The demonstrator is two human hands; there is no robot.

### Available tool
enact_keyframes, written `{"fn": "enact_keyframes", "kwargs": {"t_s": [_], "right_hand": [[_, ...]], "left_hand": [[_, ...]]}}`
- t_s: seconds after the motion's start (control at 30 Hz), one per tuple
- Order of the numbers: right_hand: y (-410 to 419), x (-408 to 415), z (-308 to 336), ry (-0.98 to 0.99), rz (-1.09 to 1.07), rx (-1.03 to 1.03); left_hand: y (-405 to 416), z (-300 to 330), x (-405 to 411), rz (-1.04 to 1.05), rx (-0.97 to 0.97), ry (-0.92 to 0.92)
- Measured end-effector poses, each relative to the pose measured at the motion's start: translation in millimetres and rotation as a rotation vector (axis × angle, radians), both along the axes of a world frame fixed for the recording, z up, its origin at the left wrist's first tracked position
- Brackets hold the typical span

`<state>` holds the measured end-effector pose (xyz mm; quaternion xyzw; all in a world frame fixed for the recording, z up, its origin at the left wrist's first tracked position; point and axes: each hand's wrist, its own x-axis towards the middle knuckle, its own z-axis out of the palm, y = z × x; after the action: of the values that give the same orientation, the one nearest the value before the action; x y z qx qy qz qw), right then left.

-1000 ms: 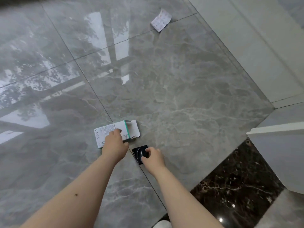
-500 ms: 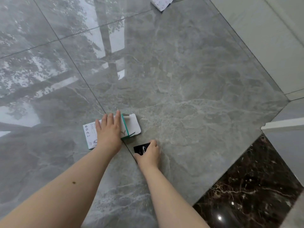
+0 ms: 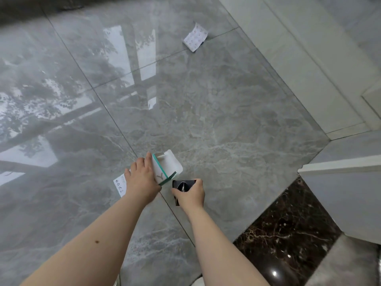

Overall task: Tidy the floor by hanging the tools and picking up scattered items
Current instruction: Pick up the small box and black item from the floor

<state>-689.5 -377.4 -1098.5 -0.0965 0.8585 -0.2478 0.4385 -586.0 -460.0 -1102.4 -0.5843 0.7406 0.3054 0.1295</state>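
A flat white box with a green stripe point(image 3: 167, 168) lies on the grey floor, its right end tilted up. My left hand point(image 3: 142, 178) lies over its middle with fingers curled round its far edge. Just to the right is a small black square item point(image 3: 182, 185) with a shiny metal part. My right hand point(image 3: 190, 194) grips it, thumb on the left side and fingers over its right edge. A white printed sheet point(image 3: 195, 37) lies far off on the floor near the wall.
Glossy grey marble tiles point(image 3: 226, 112) spread ahead and left. A pale wall base point(image 3: 288, 65) runs along the right. A dark brown marble strip point(image 3: 288, 234) and a white door frame edge point(image 3: 340, 166) stand at the lower right.
My left hand has closed on the white box and tipped its right end up. My right hand has wrapped round the black item, lifting it slightly. The camera has pulled back.
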Motion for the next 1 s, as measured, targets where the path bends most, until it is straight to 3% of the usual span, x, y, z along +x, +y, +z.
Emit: {"fn": "enact_keyframes", "kwargs": {"t_s": [0.27,0.6,0.83,1.0], "right_hand": [[-41,-17,129,0.011,-0.024,-0.059],[-89,23,256,0.004,0.227,-0.158],[-112,106,319,0.006,0.503,-0.192],[-105,210,346,-0.042,0.726,-0.215]], "left_hand": [[-37,135,-6,0.136,-0.052,0.09],[-39,257,36,0.416,-0.144,0.186],[-33,318,138,0.701,-0.216,0.145],[2,346,244,0.937,-0.265,0.129]]}}
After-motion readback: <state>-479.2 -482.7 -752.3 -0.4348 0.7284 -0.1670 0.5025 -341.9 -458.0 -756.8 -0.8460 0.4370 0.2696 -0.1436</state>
